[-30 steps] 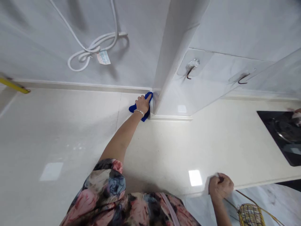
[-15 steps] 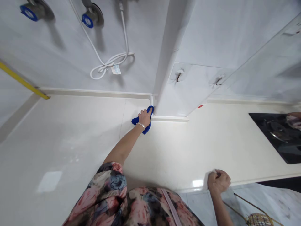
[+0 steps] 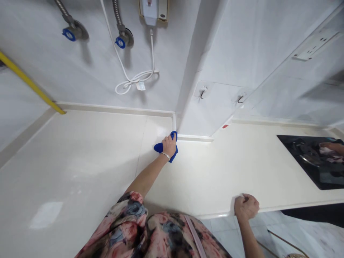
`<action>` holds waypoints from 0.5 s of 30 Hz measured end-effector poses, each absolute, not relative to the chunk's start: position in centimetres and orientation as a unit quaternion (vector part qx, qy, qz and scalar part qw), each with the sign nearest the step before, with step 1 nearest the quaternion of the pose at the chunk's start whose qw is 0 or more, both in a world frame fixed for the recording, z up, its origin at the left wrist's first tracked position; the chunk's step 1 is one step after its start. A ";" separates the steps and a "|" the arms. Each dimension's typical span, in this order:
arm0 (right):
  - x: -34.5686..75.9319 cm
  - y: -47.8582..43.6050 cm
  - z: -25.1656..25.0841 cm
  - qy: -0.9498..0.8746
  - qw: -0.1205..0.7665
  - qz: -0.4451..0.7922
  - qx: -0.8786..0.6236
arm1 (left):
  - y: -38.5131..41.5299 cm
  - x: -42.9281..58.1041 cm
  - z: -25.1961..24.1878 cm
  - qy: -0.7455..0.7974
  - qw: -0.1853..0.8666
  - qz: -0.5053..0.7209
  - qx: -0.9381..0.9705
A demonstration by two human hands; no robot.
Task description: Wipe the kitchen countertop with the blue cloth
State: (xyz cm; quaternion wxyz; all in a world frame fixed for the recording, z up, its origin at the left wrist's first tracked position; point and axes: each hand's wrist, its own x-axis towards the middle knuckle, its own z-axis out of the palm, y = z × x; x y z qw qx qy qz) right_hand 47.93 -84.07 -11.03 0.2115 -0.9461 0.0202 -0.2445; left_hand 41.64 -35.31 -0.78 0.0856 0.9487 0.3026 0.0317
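Note:
My left hand is closed on a blue cloth and presses it against the pale countertop. It is beside the corner where the low backsplash strip meets the wall pillar. Part of the cloth sticks out on both sides of my fingers. A bracelet circles that wrist. Resting on the front edge of the counter at the right, my right hand is curled into a fist, with nothing visible in it.
A black cooktop is at the right, where another person's hand holds a light cloth. Two hooks hang on the pillar. A looped white cord, blue-knobbed valves and a yellow pipe are along the back wall.
My left hand and the blue cloth have slid slightly back from the corner toward me. The view has tilted up, bringing a plug and wall socket into sight. My right fist stays at the counter edge.

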 end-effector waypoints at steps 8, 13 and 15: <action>48.0 -84.0 -11.3 0.030 0.214 -0.272 -0.938 | -37.8 39.3 -3.3 0.277 0.091 0.103 0.951; 48.0 -83.9 -11.2 0.029 0.210 -0.268 -0.940 | -38.1 39.9 -2.5 0.358 0.126 0.089 0.921; 48.0 -84.0 -11.1 0.029 0.214 -0.270 -0.938 | -37.9 40.3 -1.8 0.362 0.135 0.068 0.920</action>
